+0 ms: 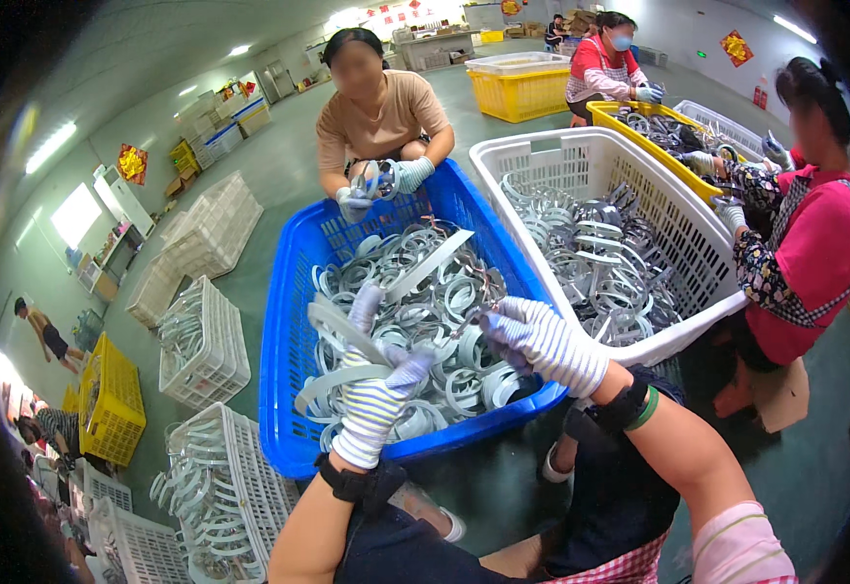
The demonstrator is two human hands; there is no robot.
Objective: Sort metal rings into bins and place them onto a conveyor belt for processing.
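My left hand [374, 394], in a striped knit glove, grips a bent grey metal band clamp [342, 331] over the blue plastic crate [289, 321]. The crate is filled with a tangle of similar grey ring clamps [435, 292]. In the same kind of glove, my right hand [540, 341] holds one end of a clamp [476, 313] above the crate's near right side. A person in a tan shirt [378, 112] sits across the crate with gloved hands [376, 185] on a clamp.
A white crate [581, 156] of clamps stands to the right, with a person in a red top [814, 253] beside it. Yellow crates [522, 92] sit behind, with another seated person. White and yellow crates [201, 350] lie on the green floor at left.
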